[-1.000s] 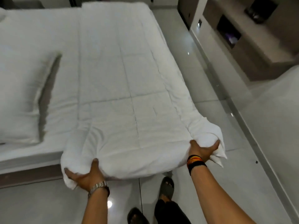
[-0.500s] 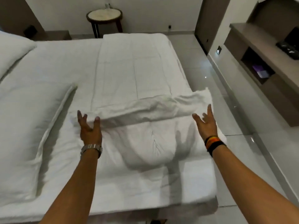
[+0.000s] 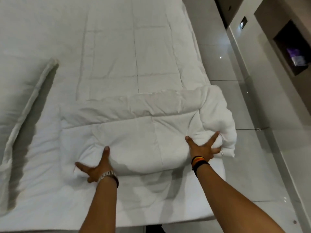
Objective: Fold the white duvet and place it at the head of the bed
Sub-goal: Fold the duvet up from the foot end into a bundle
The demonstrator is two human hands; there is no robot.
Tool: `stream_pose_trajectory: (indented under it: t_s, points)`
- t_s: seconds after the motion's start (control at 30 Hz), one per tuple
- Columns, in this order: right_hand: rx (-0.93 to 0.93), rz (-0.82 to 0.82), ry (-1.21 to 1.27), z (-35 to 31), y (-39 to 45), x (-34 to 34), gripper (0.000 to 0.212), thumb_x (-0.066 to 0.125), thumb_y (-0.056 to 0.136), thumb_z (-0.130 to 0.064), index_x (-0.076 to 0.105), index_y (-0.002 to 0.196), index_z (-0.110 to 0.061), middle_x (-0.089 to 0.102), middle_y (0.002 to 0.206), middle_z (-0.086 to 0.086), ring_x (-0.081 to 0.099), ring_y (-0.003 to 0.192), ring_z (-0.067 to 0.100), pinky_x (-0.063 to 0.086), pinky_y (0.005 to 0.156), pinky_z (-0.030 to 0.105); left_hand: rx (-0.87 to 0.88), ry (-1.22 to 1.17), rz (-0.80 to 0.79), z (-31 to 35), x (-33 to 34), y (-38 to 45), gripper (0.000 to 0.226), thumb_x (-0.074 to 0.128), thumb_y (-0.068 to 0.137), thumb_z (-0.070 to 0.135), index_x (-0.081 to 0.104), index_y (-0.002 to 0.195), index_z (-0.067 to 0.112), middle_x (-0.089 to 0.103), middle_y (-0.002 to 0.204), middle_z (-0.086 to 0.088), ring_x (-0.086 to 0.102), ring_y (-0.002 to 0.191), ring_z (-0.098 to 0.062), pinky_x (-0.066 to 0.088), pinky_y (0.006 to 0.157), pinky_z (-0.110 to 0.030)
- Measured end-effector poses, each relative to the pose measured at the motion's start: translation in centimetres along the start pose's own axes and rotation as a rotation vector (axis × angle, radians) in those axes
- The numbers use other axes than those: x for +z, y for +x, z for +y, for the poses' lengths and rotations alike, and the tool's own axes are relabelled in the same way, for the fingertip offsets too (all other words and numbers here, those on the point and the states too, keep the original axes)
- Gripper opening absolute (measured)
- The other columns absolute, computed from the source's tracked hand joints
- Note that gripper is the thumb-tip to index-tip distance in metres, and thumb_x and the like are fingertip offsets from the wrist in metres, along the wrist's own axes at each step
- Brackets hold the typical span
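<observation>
The white quilted duvet (image 3: 134, 52) lies as a long strip down the right half of the bed. Its near end is folded over into a thick wad (image 3: 143, 142). My left hand (image 3: 96, 169), with a metal watch on the wrist, presses flat on the wad's near left corner, fingers spread. My right hand (image 3: 203, 148), with dark and orange wristbands, presses on the wad's near right corner, fingers spread. A loose bunch of duvet (image 3: 222, 121) bulges past the bed's right edge beside my right hand.
A white pillow (image 3: 18, 91) lies on the left of the bed (image 3: 50, 204). Glossy tiled floor (image 3: 235, 105) runs along the right side. A wall unit with a dark open niche (image 3: 292, 47) stands at the far right.
The near end of the duvet was lifted off the bed's foot edge and thrown forward. It now lies folded over, and both hands have come down flat on the fold.
</observation>
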State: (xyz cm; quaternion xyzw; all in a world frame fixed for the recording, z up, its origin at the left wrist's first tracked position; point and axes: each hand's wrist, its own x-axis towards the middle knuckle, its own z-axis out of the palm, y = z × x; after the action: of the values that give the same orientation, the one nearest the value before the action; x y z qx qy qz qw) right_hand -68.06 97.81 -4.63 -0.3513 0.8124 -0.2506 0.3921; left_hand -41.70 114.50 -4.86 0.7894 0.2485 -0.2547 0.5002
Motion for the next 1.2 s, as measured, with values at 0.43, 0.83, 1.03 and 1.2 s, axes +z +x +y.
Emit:
stream_pose_trajectory:
  t_s: [0.43, 0.83, 1.03, 1.2]
  points:
    - [-0.103, -0.117, 0.17, 3.2, -6.1, -6.3, 0.102, 0.088, 0.077, -0.011, 0.031, 0.158, -0.036, 0.04, 0.152, 0.02, 0.042, 0.136, 0.041, 0.038, 0.108, 0.043, 0.193, -0.094, -0.073, -1.6, -8.8, -2.7, 0.096, 0.089, 0.073, 0.007, 0.036, 0.151, 0.025, 0.05, 0.149, -0.007, 0.053, 0.13, -0.032, 0.041, 0.11, -0.037]
    - [-0.03, -0.147, 0.191, 19.1, -25.8, -17.9, 0.106, 0.089, 0.076, -0.013, 0.027, 0.158, -0.04, 0.036, 0.153, 0.023, 0.042, 0.135, 0.044, 0.04, 0.109, 0.049, 0.194, 0.04, -0.132, -9.2, -32.4, -9.3, 0.096, 0.082, 0.08, 0.006, 0.027, 0.153, 0.036, 0.05, 0.139, -0.026, 0.057, 0.118, -0.046, 0.047, 0.098, -0.05]
    - [0.046, -0.101, 0.065, 20.5, -31.1, -21.2, 0.107, 0.085, 0.079, -0.017, 0.019, 0.158, -0.047, 0.01, 0.162, 0.025, 0.044, 0.131, 0.052, 0.049, 0.1, 0.056, 0.115, 0.156, -0.131, -9.9, -37.7, -11.0, 0.104, 0.079, 0.082, 0.008, 0.013, 0.157, 0.036, 0.036, 0.152, -0.028, 0.049, 0.129, -0.047, 0.043, 0.106, -0.054]
    - [-0.126, -0.107, 0.248, 8.0, -28.8, -19.3, 0.108, 0.087, 0.079, -0.029, 0.018, 0.162, -0.037, 0.001, 0.167, 0.026, 0.039, 0.141, 0.048, 0.039, 0.113, 0.046, 0.31, -0.071, -0.267, 0.8, -33.2, -11.3, 0.11, 0.081, 0.084, 0.019, 0.004, 0.16, 0.039, 0.032, 0.159, -0.021, 0.049, 0.133, -0.04, 0.042, 0.11, -0.05]
